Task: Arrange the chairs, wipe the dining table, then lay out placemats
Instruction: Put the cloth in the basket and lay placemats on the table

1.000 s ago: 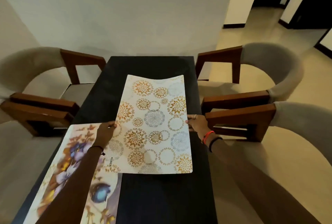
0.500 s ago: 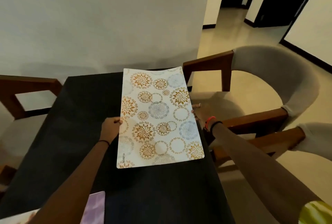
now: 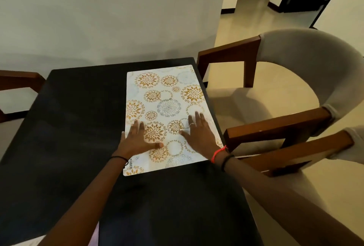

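Two bare forearms reach forward over the near part of the black dining table (image 3: 69, 127). The left wrist wears a thin black band (image 3: 118, 158); the right wrist wears a red thread (image 3: 217, 153) and a black band (image 3: 226, 162).

The left hand (image 3: 137, 139) lies palm down with its fingers straight and close together and the thumb stretched out to the right. It grips nothing and only presses flat on the placemat (image 3: 167, 97). Its outer edge sits right at the mat's left border, beside the bare table top.

The right hand (image 3: 199, 135) is also flat and open, with the fingers slightly fanned and a ring (image 3: 191, 124) on one of them. Its thumb points left toward the other thumb, and the two tips are apart. Its palm rests on the same mat, on the side nearer the table's right edge.

The placemat is white with gold and grey flower circles and lies flat on the table's far right part. Its right long side runs along the table's right edge, and its far short side is close to the table's far edge. The word KUBER is printed at its near left corner.

Two chairs stand off the table's right edge. The nearer chair (image 3: 295, 153) shows its wooden arm, and the farther chair (image 3: 315, 68) has a curved grey back. The wooden arm of a third chair (image 3: 17, 80) shows off the table's left edge. A pale wall (image 3: 118, 19) stands behind the table's far edge.
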